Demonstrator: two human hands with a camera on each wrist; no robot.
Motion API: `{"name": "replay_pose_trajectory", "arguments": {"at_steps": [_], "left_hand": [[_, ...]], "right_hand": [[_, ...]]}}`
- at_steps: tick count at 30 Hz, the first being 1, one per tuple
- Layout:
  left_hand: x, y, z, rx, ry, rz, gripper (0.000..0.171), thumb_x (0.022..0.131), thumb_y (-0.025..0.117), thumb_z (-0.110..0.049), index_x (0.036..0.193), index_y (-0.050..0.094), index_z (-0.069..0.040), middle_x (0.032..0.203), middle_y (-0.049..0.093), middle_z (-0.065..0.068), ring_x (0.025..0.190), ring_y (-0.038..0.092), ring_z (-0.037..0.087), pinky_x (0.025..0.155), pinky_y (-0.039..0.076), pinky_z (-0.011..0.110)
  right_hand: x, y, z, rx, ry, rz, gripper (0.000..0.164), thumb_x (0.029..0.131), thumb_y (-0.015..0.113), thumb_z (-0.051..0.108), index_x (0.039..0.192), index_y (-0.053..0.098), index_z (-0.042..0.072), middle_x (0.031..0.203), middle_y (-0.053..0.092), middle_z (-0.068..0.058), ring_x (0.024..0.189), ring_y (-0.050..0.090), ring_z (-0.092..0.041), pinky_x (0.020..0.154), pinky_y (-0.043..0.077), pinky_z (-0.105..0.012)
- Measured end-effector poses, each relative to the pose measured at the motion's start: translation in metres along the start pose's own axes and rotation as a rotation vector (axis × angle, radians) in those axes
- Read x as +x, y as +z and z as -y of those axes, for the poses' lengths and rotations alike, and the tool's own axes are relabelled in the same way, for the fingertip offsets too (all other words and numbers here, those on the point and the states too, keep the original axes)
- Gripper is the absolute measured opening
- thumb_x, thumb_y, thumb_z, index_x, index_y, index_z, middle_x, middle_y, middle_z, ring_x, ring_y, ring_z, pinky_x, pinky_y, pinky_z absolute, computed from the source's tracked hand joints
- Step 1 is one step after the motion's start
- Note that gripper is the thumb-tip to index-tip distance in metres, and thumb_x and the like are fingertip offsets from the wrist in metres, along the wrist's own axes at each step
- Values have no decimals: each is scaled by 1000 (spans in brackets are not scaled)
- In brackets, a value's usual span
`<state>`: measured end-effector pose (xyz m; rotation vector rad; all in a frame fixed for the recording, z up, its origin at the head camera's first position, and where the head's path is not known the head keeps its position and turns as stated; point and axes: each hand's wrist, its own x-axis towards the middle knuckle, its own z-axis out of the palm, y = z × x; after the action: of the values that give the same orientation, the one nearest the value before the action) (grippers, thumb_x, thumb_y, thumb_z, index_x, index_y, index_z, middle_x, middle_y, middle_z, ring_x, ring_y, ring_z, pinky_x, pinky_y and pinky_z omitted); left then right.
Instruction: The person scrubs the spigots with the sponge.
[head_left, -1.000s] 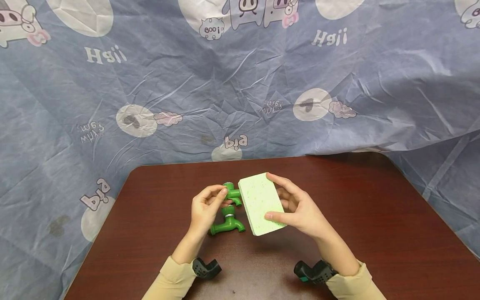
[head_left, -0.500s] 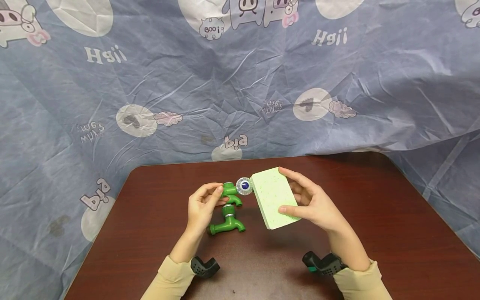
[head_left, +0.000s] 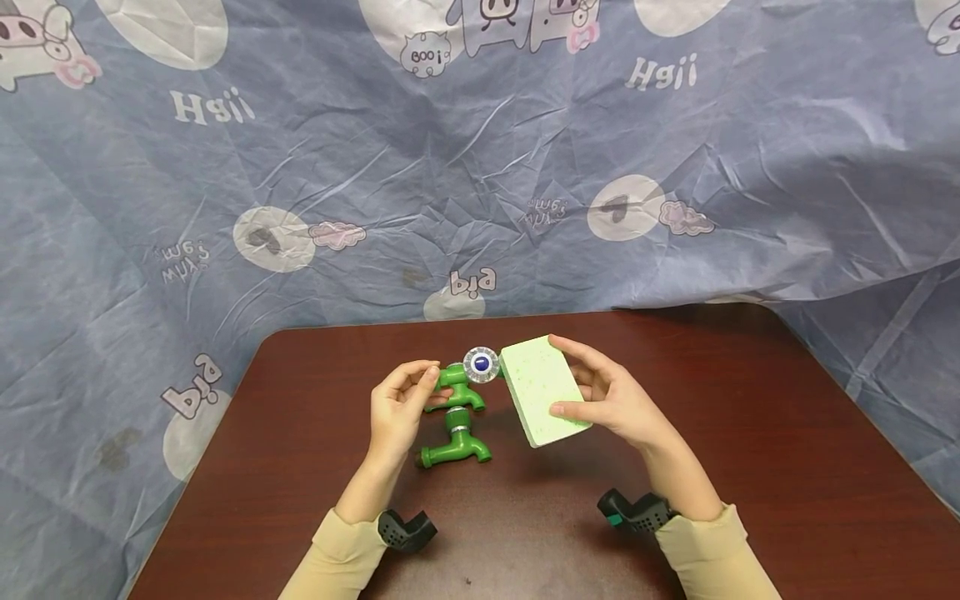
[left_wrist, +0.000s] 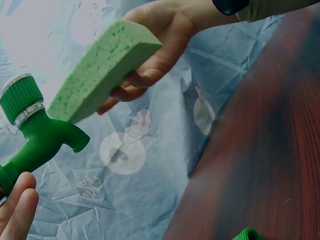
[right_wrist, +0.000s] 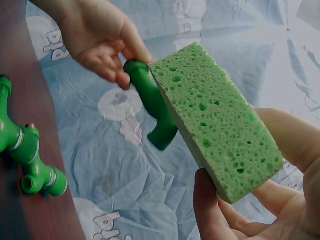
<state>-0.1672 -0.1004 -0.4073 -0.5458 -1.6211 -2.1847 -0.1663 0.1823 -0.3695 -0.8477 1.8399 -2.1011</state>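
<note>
My left hand [head_left: 399, 408] pinches a green tap [left_wrist: 45, 135] by its inlet end, above the table. The tap's clear-rimmed knob top with a blue centre [head_left: 482, 364] faces the head camera. In my right hand [head_left: 615, 404] is a pale green, porous sponge [head_left: 543, 392], held by its edges between thumb and fingers. The sponge is close beside the held tap; in the right wrist view it covers part of the tap, and whether they touch I cannot tell. Beneath, on the table, lie two more green taps, a farther one [head_left: 467, 398] and a nearer one [head_left: 457, 450].
The dark reddish-brown table [head_left: 750, 433] spreads out under both hands. A blue-grey cartoon-printed cloth [head_left: 480, 167] hangs behind it. Black wrist mounts [head_left: 405, 530] sit by both sleeves.
My right hand has carried the sponge right and slightly up, uncovering the held tap's knob, then drifted slightly back left. My left hand has shifted a little left with the tap.
</note>
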Motion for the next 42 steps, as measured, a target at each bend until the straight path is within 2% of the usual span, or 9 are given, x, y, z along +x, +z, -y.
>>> {"name": "replay_pose_trajectory", "arguments": {"at_steps": [5, 15, 19, 22, 29, 32, 38, 42], "left_hand": [[0, 1, -1, -5, -2, -6, 14, 91, 58, 3, 101, 61, 12, 80, 65, 8, 63, 67, 21, 58, 58, 34], [0, 0, -1, 9, -16, 3, 14, 91, 57, 4, 99, 67, -1, 83, 66, 7, 64, 68, 22, 60, 58, 37], [1, -1, -1, 12, -14, 2, 11, 91, 58, 3, 99, 64, 7, 83, 66, 7, 64, 68, 23, 60, 58, 38], [2, -2, -1, 9, -8, 2, 16, 91, 58, 3, 101, 59, 16, 82, 67, 7, 64, 68, 21, 59, 58, 37], [4, -8, 1, 14, -39, 14, 23, 91, 59, 2, 103, 55, 21, 82, 67, 6, 66, 68, 20, 60, 58, 33], [5, -11, 1, 11, -52, 24, 25, 90, 60, 2, 105, 55, 21, 83, 67, 6, 68, 69, 22, 64, 58, 36], [9, -22, 0, 22, -50, 5, 18, 88, 62, 2, 105, 64, 9, 85, 66, 7, 73, 69, 25, 67, 58, 40], [14, -35, -2, 20, -47, -35, 22, 86, 64, 4, 105, 62, 15, 87, 67, 8, 73, 69, 24, 67, 57, 41]], "right_hand": [[0, -4, -3, 2, 40, -32, 82, 76, 68, -14, 146, 28, 4, 114, 57, -17, 85, 67, -26, 66, 58, -43], [3, 1, -4, 38, -7, 15, 80, 77, 65, -16, 146, 26, 0, 114, 56, -18, 87, 66, -26, 68, 58, -42], [3, -2, -5, 23, 20, -8, 80, 77, 65, -16, 146, 26, 0, 113, 57, -17, 85, 67, -26, 67, 58, -41], [3, -5, -5, 11, 37, -28, 81, 77, 66, -15, 146, 27, 2, 113, 57, -18, 84, 67, -26, 66, 58, -41], [0, -9, -3, -10, 48, -70, 82, 77, 68, -14, 146, 29, 5, 113, 57, -17, 84, 67, -27, 65, 58, -41], [-1, -11, -1, -14, 38, -77, 81, 77, 67, -14, 146, 29, 4, 113, 58, -16, 84, 67, -26, 64, 58, -41], [0, -12, 1, -1, 10, -68, 80, 77, 66, -15, 146, 29, 3, 113, 57, -15, 84, 67, -25, 64, 58, -39], [0, -12, 1, 6, 9, -64, 80, 77, 66, -16, 146, 28, 2, 114, 57, -15, 85, 67, -25, 65, 58, -39]]}}
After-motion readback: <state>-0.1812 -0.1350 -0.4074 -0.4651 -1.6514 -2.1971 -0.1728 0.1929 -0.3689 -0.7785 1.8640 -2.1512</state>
